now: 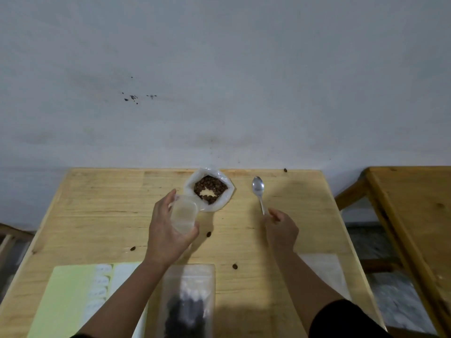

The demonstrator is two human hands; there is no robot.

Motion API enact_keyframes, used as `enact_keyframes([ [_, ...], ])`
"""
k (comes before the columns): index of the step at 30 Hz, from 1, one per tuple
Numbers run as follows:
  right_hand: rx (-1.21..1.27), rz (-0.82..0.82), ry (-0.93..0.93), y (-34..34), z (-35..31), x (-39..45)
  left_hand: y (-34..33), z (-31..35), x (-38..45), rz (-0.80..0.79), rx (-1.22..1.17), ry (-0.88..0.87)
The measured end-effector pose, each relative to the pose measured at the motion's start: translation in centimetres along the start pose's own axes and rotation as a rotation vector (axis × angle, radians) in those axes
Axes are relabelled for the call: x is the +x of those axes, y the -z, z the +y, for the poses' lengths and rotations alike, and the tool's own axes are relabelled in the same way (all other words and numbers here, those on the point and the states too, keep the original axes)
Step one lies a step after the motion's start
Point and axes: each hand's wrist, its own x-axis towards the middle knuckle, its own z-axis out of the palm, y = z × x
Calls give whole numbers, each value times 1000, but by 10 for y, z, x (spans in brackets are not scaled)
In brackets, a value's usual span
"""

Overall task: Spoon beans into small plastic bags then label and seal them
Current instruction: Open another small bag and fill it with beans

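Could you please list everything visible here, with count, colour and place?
Table: one, light wood, fills the lower middle.
Second table: one, wood, right edge.
Open bag of beans: one, clear plastic with brown beans, far middle of the table.
Spoon: one, silver, right of that bag, bowl pointing away.
Small clear bag: one, held up over the table.
Loose beans: at least five, brown, scattered on the table.
Filled bag: one, clear with dark beans, lying near edge.
Label sheet: one, pale green with white labels, near left.
Empty bags: clear, near right; count unclear.
Left hand: holds the small clear bag.
Right hand: holds the spoon's handle.
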Motion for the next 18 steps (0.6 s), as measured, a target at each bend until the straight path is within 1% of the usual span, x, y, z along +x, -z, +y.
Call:
enact_keyframes([
  [2,-30,-18,57,-5,3,8,-6,2,2,22,20,22],
  [4,-67,1,118,-11,8,14,-10,3,4,41,40,40],
  [6,-85,22,139,-17,13,19,-13,2,6,55,57,58],
  [12,-153,-10,146,-20,12,25,-19,-1,8,63,62,89],
  [16,-102,-32,129,-18,8,22,-16,-8,11,60,59,102],
  [18,-31,-44,99,-14,2,17,-12,-11,13,46,41,107],
])
